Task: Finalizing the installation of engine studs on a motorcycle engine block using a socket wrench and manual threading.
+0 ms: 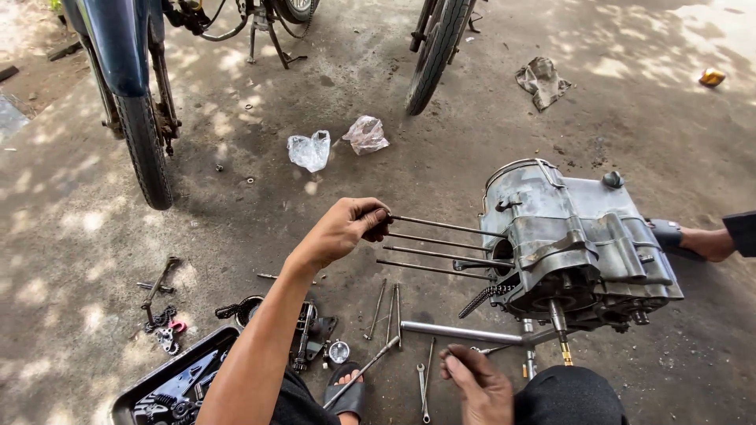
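Concrete ground (331, 157), grey and oil-stained under dappled shade, carries everything here. Two motorcycle wheels stand at the top: a front tyre (146, 149) at the left and another tyre (431, 55) near the middle. Largest among the worked things is the engine case (583, 244), a dull grey, grimy metal block lying on its side right of centre, with a short drive chain (482, 299) hanging from its left face. Four long thin studs (437, 248) run out of that face toward the left, roughly parallel and stacked one above another. The left hand (342, 230) reaches in from below and closes its fingers (376, 220) around the free end of the topmost stud; the three lower studs pass just under the knuckles, apart from them. The right hand (476, 383) hovers low near the bottom edge, its fingers loosely curled and holding nothing I can make out, just beside a long socket wrench (465, 333) lying on the ground below the case. Another person's hand (705, 242) steadies the case from the far right. A black tray (169, 382) of parts sits at the lower left, two crumpled plastic bags (335, 143) lie further up, and small spanners (425, 382) are scattered between.
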